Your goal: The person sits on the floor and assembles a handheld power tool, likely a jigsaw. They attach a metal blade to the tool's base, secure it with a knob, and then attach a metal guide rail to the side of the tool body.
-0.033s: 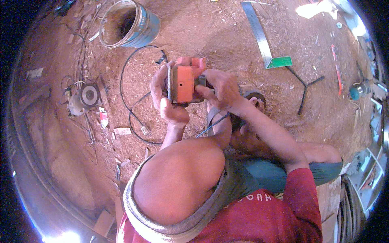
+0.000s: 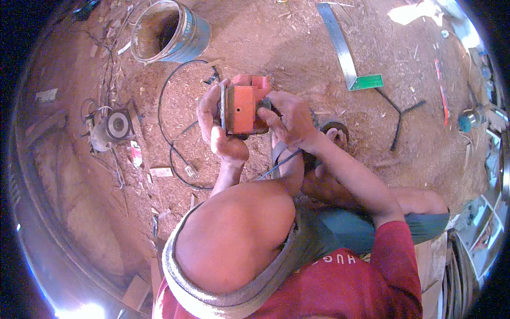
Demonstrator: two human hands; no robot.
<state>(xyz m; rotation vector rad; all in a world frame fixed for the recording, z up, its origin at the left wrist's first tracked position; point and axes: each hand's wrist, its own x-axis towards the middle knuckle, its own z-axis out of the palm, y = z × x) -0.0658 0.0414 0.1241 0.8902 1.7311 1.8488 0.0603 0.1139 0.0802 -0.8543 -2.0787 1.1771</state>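
In front of my raised knee I hold up an orange power sander (image 2: 243, 109) with a flat plate along its left side and a red part at its far end. My left hand (image 2: 228, 143) cups the plate from the left, its thumb at the near corner and its fingers behind the far side. From the right, my right hand (image 2: 292, 118) grips the dark part of the body, fingers curled on it; what lies under those fingers is hidden. A black cord (image 2: 281, 163) passes below my right wrist.
A blue bucket (image 2: 197, 34) stands at the far left. Left lies a power tool with a round disc (image 2: 118, 124). Right are a green-handled try square (image 2: 366, 81), a dark Y-shaped rod (image 2: 399, 112) and a red strip (image 2: 442, 93). Looped cable (image 2: 161, 106) and shavings cover the ground.
The sander has shifted and turned very slightly in my hands. Both hands keep their hold, and the things around have not moved.
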